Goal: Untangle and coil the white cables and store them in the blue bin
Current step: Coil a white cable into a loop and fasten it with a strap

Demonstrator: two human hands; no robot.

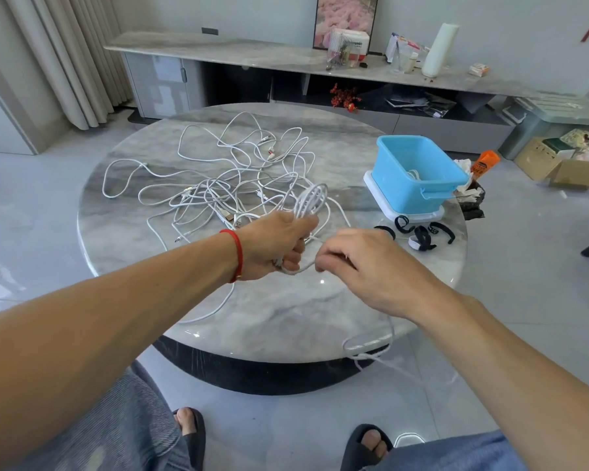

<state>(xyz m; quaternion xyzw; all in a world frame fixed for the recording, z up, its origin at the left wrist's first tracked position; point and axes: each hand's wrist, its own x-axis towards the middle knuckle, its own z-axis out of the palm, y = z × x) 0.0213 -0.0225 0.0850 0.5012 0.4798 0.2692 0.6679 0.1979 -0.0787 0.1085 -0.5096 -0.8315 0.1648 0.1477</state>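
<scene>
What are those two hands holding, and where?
Left hand grips a coiled white cable at the coil's bottom; right hand pinches its loose strand.

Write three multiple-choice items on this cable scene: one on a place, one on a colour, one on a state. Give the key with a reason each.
1. Where does the blue bin stand?
A. on the floor
B. on the table's right side
C. on the sideboard

2. What colour is the wrist band?
A. red
B. green
C. black

3. What is the left hand doing?
A. lying flat
B. holding a coil of cable
C. reaching into the bin

Key: 1 B, it sits on the round table, right of the tangle. 2 A, plainly red. 3 B, fingers curl round the loops.
</scene>
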